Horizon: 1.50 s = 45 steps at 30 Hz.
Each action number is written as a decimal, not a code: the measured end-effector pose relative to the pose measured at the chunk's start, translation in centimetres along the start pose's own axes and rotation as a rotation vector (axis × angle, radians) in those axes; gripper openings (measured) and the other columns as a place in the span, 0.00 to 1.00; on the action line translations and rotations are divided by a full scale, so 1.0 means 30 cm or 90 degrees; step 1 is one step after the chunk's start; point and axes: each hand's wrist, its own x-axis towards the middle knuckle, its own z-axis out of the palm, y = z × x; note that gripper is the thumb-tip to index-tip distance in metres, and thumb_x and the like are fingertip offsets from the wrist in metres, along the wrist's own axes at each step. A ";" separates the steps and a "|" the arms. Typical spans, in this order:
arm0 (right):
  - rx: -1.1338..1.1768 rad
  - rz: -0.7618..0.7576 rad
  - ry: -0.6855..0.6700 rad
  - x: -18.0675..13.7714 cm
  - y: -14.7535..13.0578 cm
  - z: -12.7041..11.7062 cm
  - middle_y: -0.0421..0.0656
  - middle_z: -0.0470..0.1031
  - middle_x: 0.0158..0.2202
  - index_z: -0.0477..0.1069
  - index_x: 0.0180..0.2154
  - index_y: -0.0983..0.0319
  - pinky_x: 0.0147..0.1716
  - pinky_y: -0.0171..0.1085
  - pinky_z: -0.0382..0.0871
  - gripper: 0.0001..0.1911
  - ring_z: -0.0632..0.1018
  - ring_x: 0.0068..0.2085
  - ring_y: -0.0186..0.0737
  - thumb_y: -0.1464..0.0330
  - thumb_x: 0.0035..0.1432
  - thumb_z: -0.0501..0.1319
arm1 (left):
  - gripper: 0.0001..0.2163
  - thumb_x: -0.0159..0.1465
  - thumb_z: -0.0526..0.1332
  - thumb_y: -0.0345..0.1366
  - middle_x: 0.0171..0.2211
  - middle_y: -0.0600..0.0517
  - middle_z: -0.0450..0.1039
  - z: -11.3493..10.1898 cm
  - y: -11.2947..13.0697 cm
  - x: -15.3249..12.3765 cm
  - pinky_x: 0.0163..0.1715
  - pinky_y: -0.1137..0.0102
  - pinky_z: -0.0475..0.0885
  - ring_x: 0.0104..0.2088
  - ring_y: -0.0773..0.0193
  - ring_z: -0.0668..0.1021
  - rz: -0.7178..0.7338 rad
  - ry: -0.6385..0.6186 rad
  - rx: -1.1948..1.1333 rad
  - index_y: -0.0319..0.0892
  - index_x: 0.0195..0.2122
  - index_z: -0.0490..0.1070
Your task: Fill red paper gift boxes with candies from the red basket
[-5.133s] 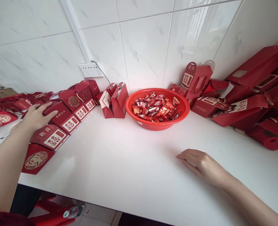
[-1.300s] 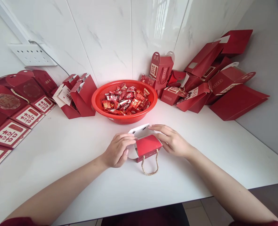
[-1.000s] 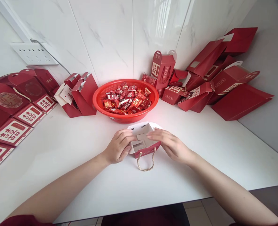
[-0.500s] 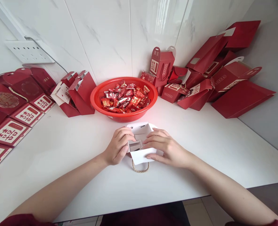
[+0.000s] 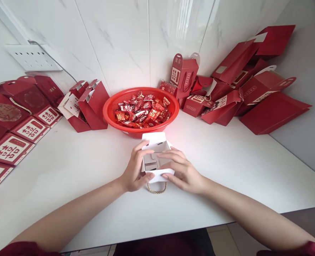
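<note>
A small gift box (image 5: 154, 155) with a white inside stands open on the white counter (image 5: 227, 160), its flaps up and a rope handle (image 5: 156, 189) hanging toward me. My left hand (image 5: 134, 170) grips its left side, thumb under the near flap. My right hand (image 5: 180, 170) holds the right side, with fingers lying over the inner flaps. Just beyond the box sits a red basket (image 5: 112, 106) filled with several wrapped candies (image 5: 143, 111).
Two open red bags (image 5: 89, 105) stand left of the basket. Closed red boxes (image 5: 19, 128) line the left side. A heap of flat and folded red boxes (image 5: 243, 92) leans in the right corner. A socket strip (image 5: 32, 57) is on the tiled wall.
The box has been turned upright with its white inside facing up, and its flaps are spread. Both hands have closed in around it and drawn it slightly nearer to the basket.
</note>
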 end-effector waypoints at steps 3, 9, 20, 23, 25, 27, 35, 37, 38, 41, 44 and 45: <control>0.048 0.030 0.003 -0.004 -0.011 0.028 0.52 0.47 0.71 0.64 0.58 0.60 0.67 0.57 0.48 0.22 0.51 0.71 0.53 0.66 0.64 0.61 | 0.40 0.65 0.57 0.53 0.72 0.39 0.24 0.016 -0.005 -0.006 0.66 0.39 0.41 0.71 0.39 0.32 0.005 0.008 0.008 0.44 0.71 0.38; 0.099 0.097 0.051 -0.015 -0.002 0.078 0.49 0.30 0.73 0.50 0.66 0.56 0.67 0.57 0.50 0.36 0.42 0.72 0.52 0.64 0.63 0.63 | 0.50 0.60 0.64 0.53 0.71 0.42 0.13 0.012 -0.004 0.006 0.65 0.38 0.39 0.70 0.37 0.29 -0.051 0.005 -0.019 0.48 0.72 0.28; 0.123 0.060 0.073 0.007 0.012 -0.030 0.51 0.68 0.56 0.72 0.50 0.58 0.56 0.52 0.68 0.12 0.70 0.58 0.50 0.65 0.66 0.58 | 0.48 0.54 0.69 0.48 0.68 0.37 0.44 -0.004 -0.026 0.018 0.64 0.38 0.50 0.70 0.36 0.42 0.027 -0.065 -0.081 0.45 0.70 0.44; 0.088 0.073 0.107 0.008 0.010 -0.048 0.51 0.69 0.54 0.73 0.49 0.57 0.53 0.50 0.70 0.11 0.71 0.56 0.51 0.66 0.64 0.61 | 0.47 0.53 0.69 0.48 0.67 0.36 0.48 -0.006 -0.030 0.029 0.64 0.37 0.50 0.70 0.35 0.44 0.049 -0.102 -0.113 0.45 0.69 0.46; 0.049 0.070 0.111 0.007 0.008 -0.051 0.50 0.68 0.57 0.72 0.50 0.56 0.56 0.53 0.68 0.14 0.69 0.59 0.53 0.65 0.63 0.62 | 0.46 0.54 0.69 0.48 0.67 0.37 0.48 -0.007 -0.027 0.034 0.64 0.37 0.50 0.70 0.35 0.47 0.055 -0.107 -0.126 0.46 0.69 0.46; 0.023 0.053 0.087 0.007 0.011 -0.047 0.50 0.63 0.63 0.68 0.57 0.55 0.61 0.57 0.61 0.20 0.63 0.64 0.55 0.64 0.64 0.61 | 0.46 0.55 0.69 0.48 0.67 0.38 0.47 -0.006 -0.023 0.035 0.63 0.38 0.53 0.69 0.37 0.49 0.057 -0.117 -0.142 0.48 0.70 0.45; 0.085 0.123 0.017 0.013 0.063 -0.033 0.50 0.59 0.66 0.51 0.68 0.55 0.64 0.56 0.55 0.31 0.60 0.66 0.53 0.56 0.68 0.54 | 0.48 0.58 0.66 0.52 0.72 0.40 0.21 0.009 -0.002 0.001 0.64 0.35 0.42 0.70 0.33 0.32 -0.013 -0.110 -0.011 0.47 0.71 0.38; 0.113 0.160 0.018 0.009 0.066 -0.029 0.50 0.63 0.63 0.53 0.67 0.55 0.62 0.55 0.60 0.30 0.64 0.63 0.52 0.55 0.67 0.55 | 0.47 0.57 0.66 0.53 0.72 0.39 0.26 0.011 -0.006 0.000 0.63 0.34 0.41 0.70 0.31 0.36 -0.001 -0.103 0.021 0.47 0.71 0.41; 0.134 0.179 0.018 0.005 0.066 -0.023 0.50 0.64 0.62 0.54 0.66 0.55 0.61 0.54 0.61 0.30 0.66 0.62 0.52 0.55 0.67 0.55 | 0.47 0.56 0.66 0.54 0.72 0.38 0.30 0.013 -0.009 0.000 0.63 0.34 0.41 0.70 0.31 0.38 0.000 -0.100 0.020 0.47 0.70 0.42; 0.203 0.238 0.044 -0.005 0.060 0.014 0.51 0.64 0.61 0.54 0.65 0.56 0.58 0.50 0.65 0.28 0.69 0.58 0.50 0.54 0.68 0.52 | 0.50 0.55 0.68 0.53 0.70 0.36 0.39 0.026 -0.016 -0.003 0.63 0.37 0.52 0.69 0.34 0.47 -0.041 -0.091 -0.065 0.47 0.71 0.38; 0.251 0.268 0.099 -0.006 0.061 0.069 0.51 0.65 0.59 0.48 0.66 0.57 0.56 0.50 0.67 0.29 0.71 0.56 0.50 0.52 0.70 0.45 | 0.57 0.52 0.71 0.50 0.67 0.35 0.43 0.050 -0.010 -0.006 0.59 0.42 0.64 0.66 0.37 0.57 -0.099 -0.084 -0.210 0.49 0.71 0.29; 0.246 0.268 0.098 -0.003 0.064 0.085 0.52 0.66 0.58 0.43 0.67 0.58 0.55 0.50 0.68 0.29 0.72 0.55 0.49 0.53 0.71 0.41 | 0.59 0.51 0.72 0.49 0.67 0.35 0.44 0.058 -0.005 -0.007 0.58 0.43 0.66 0.65 0.38 0.60 -0.111 -0.090 -0.259 0.50 0.71 0.27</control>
